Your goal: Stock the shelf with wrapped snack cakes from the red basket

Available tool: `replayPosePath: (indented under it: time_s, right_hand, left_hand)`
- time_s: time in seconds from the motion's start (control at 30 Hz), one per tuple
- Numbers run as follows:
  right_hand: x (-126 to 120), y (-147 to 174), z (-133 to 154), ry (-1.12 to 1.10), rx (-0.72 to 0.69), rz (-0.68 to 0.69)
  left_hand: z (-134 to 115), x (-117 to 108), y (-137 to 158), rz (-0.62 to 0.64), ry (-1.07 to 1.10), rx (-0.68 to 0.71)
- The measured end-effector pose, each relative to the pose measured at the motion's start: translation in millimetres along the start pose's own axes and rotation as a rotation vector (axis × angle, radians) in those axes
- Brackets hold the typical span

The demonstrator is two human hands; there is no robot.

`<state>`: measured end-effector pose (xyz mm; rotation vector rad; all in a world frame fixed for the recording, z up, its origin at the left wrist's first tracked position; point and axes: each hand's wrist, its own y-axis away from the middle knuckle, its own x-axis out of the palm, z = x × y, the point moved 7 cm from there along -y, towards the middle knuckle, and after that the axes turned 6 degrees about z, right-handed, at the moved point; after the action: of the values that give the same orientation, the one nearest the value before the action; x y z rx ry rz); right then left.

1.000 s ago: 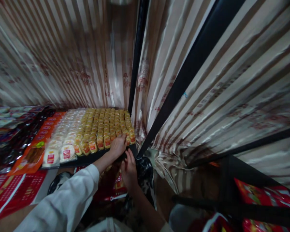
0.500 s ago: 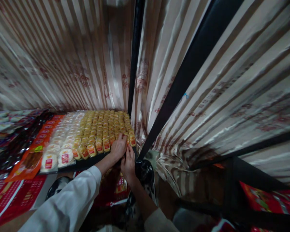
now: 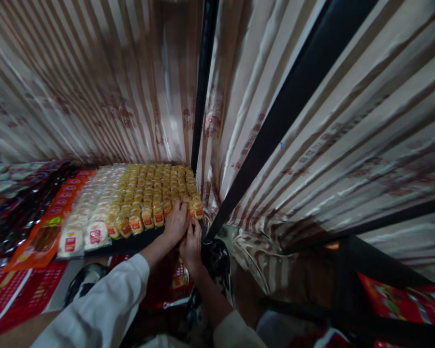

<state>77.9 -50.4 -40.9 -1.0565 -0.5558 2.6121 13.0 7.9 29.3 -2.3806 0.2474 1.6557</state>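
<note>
The left fingers (image 3: 182, 209) curl just beside the right fingers (image 3: 191, 231), both forearms (image 3: 210, 292) extended forward.

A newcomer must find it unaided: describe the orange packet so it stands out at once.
From the striped curtain, drop to the black shelf in front. Going left along it, pass the yellow packs, then the white packs; the orange packet comes next. Its bright orange, with a yellow-green spot above a brown patch, separates it from the dark wrappers beyond.

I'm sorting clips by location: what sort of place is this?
Probably a snack shop or stall: rows of yellow wrapped snacks, white wrapped snacks and an orange packet, displayed side by side.
</note>
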Motion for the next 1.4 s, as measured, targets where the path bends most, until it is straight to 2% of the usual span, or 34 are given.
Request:
replayPosePath:
  time_s: [0.23,0.37,0.47,0.6,0.73,0.97,1.27,1.4]
  right_hand:
    - [4,-1,-2,0.049,0.021,0.016]
    - [5,1,-2,0.054,0.016,0.040]
    - [4,0,-3,0.042,0.027,0.031]
    - [3,-1,0,0.046,0.006,0.013]
    - [2,-2,-1,0.046,0.004,0.006]
    - [4,-2,-7,0.050,-0.006,-0.004]
    - [3,0,-3,0.061,-0.035,0.003]
    - [4,0,-3,0.068,-0.023,-0.007]
  left_hand:
    - [1,22,35,0.102,0.113,0.125]
    - [15,31,49,0.099,0.174,0.061]
    - [24,36,61,0.085,0.218,0.067]
    - [37,38,71,0.019,0.270,0.038]
    - [45,38,68,0.000,0.289,-0.032]
    - [36,45,57,0.030,0.235,-0.055]
    - [34,51,49,0.064,0.153,0.144]
    - [35,55,41,0.091,0.173,0.139]
